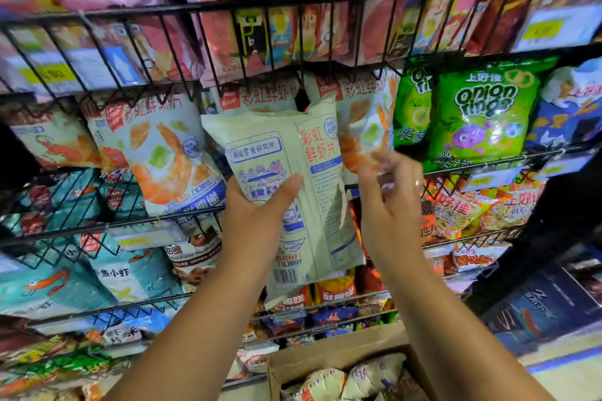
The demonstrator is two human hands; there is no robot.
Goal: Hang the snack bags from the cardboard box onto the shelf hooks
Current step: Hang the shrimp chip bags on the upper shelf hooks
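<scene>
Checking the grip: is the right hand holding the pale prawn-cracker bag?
No: the right hand hangs open beside the bag, and only the left hand grips it.

Our left hand [257, 212] reaches up with the thumb spread wide, fingers clamped on what it holds. Our right hand [392, 202] hovers just beside it, fingers loosely curled and empty, both forearms raised.

Pale cream snack bag [286, 192] with blue line drawings and red characters, bright green onion-ring bags [482, 114] at two o'clock, pink bags [260, 10] at twelve, teal shrimp-print bags [49, 277] at eight, black wire racks [195, 6], brown cardboard box [338, 352] at six.
</scene>
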